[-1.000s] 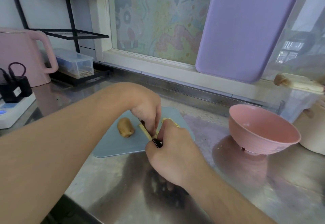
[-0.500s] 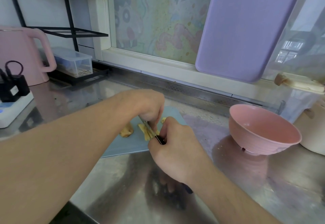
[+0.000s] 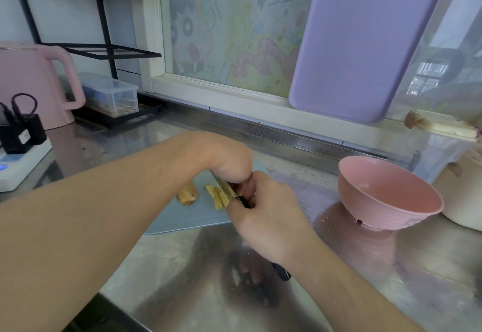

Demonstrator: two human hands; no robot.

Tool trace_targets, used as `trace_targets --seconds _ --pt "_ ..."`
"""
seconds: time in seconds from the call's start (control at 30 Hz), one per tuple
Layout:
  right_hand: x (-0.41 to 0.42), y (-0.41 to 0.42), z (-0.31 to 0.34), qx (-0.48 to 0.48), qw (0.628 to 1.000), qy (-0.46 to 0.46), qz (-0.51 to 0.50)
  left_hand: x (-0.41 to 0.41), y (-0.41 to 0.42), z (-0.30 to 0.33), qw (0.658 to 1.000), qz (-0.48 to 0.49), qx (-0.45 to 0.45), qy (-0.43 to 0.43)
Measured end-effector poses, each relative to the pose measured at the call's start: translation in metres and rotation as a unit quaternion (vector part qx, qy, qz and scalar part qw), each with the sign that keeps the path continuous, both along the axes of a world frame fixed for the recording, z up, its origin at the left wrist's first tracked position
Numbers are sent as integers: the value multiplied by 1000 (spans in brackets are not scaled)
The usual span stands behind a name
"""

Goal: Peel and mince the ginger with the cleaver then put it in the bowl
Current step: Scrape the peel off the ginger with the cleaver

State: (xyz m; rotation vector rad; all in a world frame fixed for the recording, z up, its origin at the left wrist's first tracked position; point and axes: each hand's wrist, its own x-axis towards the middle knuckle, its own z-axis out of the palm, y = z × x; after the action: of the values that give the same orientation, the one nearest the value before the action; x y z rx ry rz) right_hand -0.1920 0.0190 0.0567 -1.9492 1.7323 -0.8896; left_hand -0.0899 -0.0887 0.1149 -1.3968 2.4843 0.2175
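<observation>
On the grey-blue cutting board (image 3: 182, 217) lie yellow ginger slices (image 3: 215, 196) and a brown unpeeled ginger chunk (image 3: 187, 194). My right hand (image 3: 268, 217) grips the dark handle of the cleaver (image 3: 227, 188), whose blade stands edge-down on the board just right of the slices. My left hand (image 3: 227, 164) is curled over the blade's far side, its fingers bent down onto ginger hidden beneath it. The empty pink bowl (image 3: 386, 193) stands to the right of the board.
A pink kettle (image 3: 34, 84), a white power strip (image 3: 18, 164) with black plugs and a clear box (image 3: 109, 94) under a black rack (image 3: 104, 52) stand at the left. A purple board (image 3: 365, 39) leans on the window. A cream pot (image 3: 464, 193) sits far right.
My view has shifted, so the board sits further left. The cleaver now stands closer to the sliced ginger, with my left hand bunched tighter over the blade.
</observation>
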Motion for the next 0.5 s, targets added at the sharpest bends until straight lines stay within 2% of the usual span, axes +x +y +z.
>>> trace_targets --seconds 0.23,0.33,0.4,0.5 --pt "-3 -4 0 -4 1000 -27 9 5 -1 5 998 9 12 53" --pt "-6 -7 -1 12 998 -65 1 8 2 12 992 15 -43 121" --pt "-9 -10 -3 35 991 -128 2 11 4 17 963 37 -101 248" --pt "-15 -16 -5 46 983 -176 3 19 6 19 866 87 -216 442"
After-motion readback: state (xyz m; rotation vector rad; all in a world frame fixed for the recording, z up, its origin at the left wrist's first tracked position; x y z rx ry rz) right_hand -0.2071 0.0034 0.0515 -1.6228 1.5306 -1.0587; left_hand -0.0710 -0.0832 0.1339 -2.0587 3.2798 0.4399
